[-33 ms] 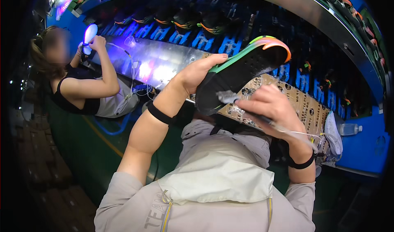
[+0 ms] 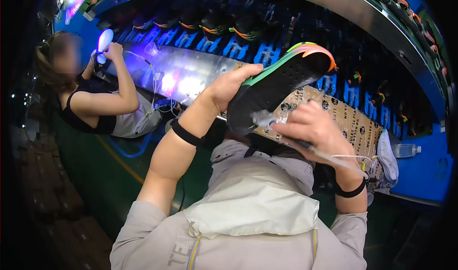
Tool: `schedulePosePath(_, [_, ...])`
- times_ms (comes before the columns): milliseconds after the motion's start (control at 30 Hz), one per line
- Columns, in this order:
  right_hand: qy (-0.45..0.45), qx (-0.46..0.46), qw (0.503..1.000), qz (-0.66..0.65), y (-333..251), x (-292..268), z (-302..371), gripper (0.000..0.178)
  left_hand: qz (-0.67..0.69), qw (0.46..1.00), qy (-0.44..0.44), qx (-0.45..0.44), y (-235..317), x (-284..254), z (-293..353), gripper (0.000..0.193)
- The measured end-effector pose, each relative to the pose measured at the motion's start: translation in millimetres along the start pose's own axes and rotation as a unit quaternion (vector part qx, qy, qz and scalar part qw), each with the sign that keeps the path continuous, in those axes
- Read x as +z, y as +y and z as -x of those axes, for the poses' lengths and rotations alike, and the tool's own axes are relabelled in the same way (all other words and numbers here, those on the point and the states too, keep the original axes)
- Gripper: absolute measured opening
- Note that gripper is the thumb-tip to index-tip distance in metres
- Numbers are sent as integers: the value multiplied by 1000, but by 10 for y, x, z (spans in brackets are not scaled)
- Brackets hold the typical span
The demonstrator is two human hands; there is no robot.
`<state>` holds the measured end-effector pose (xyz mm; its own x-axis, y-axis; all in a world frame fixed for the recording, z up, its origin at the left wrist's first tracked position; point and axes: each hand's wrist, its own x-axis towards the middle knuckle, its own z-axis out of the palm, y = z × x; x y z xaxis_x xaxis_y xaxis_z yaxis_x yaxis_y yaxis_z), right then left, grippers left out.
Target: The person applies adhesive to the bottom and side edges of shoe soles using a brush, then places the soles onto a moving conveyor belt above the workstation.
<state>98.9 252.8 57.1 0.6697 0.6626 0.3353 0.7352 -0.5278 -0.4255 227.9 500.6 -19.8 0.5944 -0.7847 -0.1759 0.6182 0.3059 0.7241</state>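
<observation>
My left hand [image 2: 233, 86] is closed around the side of a black shoe sole [image 2: 281, 86] with a green and orange raised rim. Its thumb lies along the green edge, and the other fingers are hidden behind the sole. The sole is tilted, inner face towards me. In my right hand [image 2: 315, 129] is a brush [image 2: 261, 117] with a pale, blurred head and a thin clear tube trailing back over the wrist. The brush head is over the lower end of the sole and appears to touch it.
Cardboard with printed tape [image 2: 353, 127] covers the bench beyond the sole. Blue racks [image 2: 236, 46] holding dark shoe parts run behind it. To the right are a white cloth-like item [image 2: 387, 158] and a clear bottle [image 2: 408, 150]. A co-worker [image 2: 102, 95] sits at the left, handling a glowing white sole.
My right hand and the brush have shifted very slightly over the sole's lower end. The left hand and the sole look nearly still.
</observation>
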Motion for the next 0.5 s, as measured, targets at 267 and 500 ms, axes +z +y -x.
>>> schedulePosePath(267, [216, 160, 925, -270, 52, -5, 127, 23, 135, 989, 13, 61, -289, -238, 88, 57])
schedulePosePath(500, [255, 204, 912, -249, -146, 494, -37, 29, 202, 963, -52, 171, -445, -20, 86, 94])
